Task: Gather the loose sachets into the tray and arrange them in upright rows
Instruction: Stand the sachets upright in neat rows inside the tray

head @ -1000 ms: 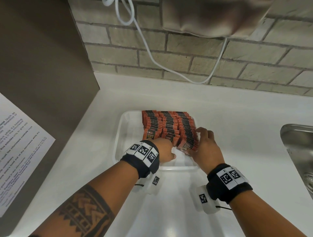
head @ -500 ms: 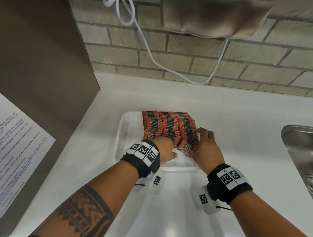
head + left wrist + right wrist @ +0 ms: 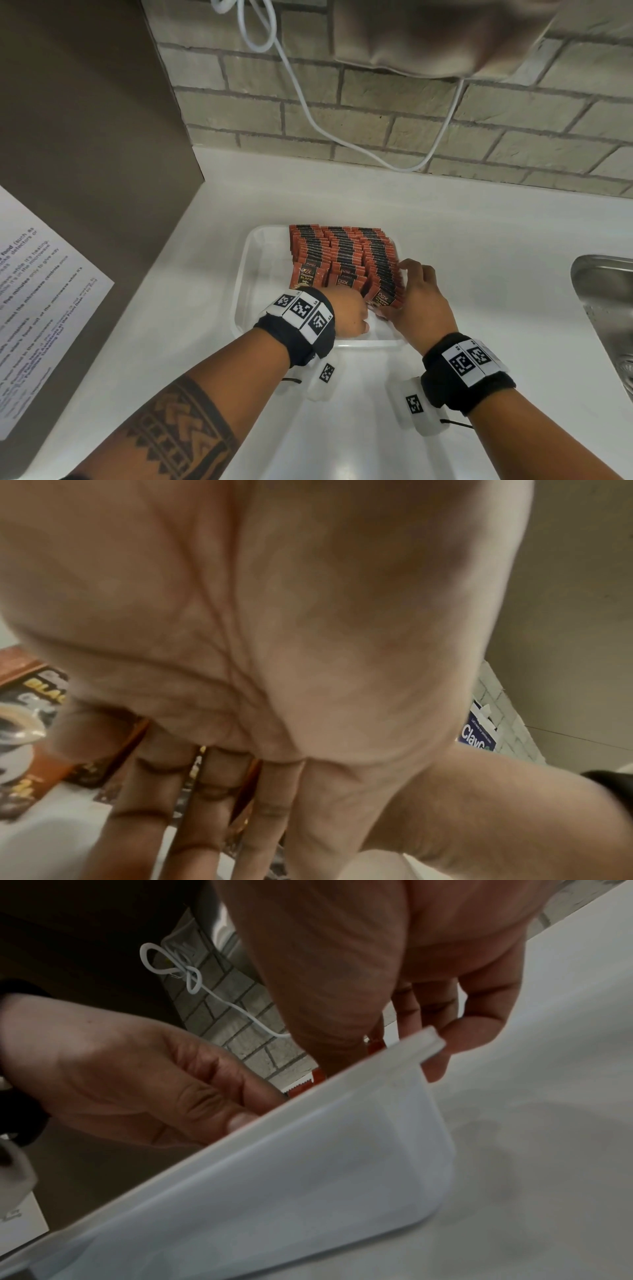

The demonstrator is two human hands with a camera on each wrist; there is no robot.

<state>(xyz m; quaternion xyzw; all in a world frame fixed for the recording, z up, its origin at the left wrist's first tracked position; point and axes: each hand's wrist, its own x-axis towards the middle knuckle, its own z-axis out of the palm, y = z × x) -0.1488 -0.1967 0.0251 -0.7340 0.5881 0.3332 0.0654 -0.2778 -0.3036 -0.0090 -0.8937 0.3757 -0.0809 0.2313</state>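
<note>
Orange-red sachets (image 3: 342, 253) stood packed in three upright rows inside the translucent white tray (image 3: 250, 260), filling its middle and right side, and the leftmost lane of the tray was bare. From my remote seat I watched the left hand (image 3: 347, 313) reach in at the near end of the middle row; the left wrist view showed its fingers (image 3: 205, 804) straight and spread, laid against the front sachets, gripping nothing. Right hand (image 3: 419, 301) sat at the tray's near right corner, thumb and fingers loosely bent around the near end of the right-hand row, fingertips against the sachets' edges; whether it actually pinched any, I couldn't tell. Around the tray ran a white countertop (image 3: 462, 240). Off to the right was a steel sink (image 3: 606, 308), behind it all a brick wall (image 3: 376, 102) with a white cable (image 3: 308, 113) drooping across, and a printed notice (image 3: 44, 301) at far left.
</note>
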